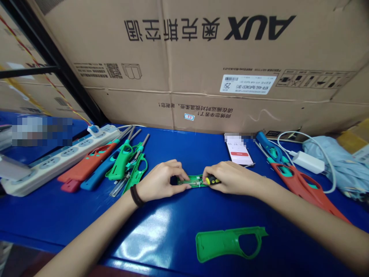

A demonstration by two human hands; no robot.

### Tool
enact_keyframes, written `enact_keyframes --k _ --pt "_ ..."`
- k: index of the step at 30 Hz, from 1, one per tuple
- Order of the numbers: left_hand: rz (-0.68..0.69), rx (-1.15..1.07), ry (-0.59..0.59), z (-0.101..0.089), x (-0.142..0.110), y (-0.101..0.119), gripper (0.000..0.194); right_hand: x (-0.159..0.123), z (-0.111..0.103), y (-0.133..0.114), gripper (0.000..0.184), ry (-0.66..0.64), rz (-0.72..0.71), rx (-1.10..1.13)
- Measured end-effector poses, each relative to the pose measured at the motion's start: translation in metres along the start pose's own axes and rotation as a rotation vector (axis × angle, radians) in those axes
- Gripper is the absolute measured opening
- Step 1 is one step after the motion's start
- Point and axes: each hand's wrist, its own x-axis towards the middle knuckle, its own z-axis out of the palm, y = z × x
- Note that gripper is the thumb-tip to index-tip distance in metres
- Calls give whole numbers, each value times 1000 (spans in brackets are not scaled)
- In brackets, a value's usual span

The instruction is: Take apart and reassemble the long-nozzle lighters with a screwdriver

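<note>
My left hand [162, 180] is closed on the left end of a small green lighter body [192, 181] lying on the blue table [161, 231]. My right hand [230, 177] pinches a short screwdriver with a yellow and black handle [212, 179], its tip at the green part. A black band sits on my left wrist. A loose green lighter shell half [229, 242] lies flat near the table's front edge, apart from both hands.
Several long-nosed lighters, red, blue and green [115, 161], lie at the left beside a white power strip [54, 161]. A phone [239, 153], two more lighters [291, 177], a white charger [308, 161] and pale cloth [337, 161] are at the right. Cardboard boxes [201, 57] wall the back.
</note>
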Motion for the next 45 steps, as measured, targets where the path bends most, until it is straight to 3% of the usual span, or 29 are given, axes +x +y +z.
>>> enact_keyframes --k 45 --pt "56 87 28 4 -1 3 17 -1 2 0 20 14 17 -31"
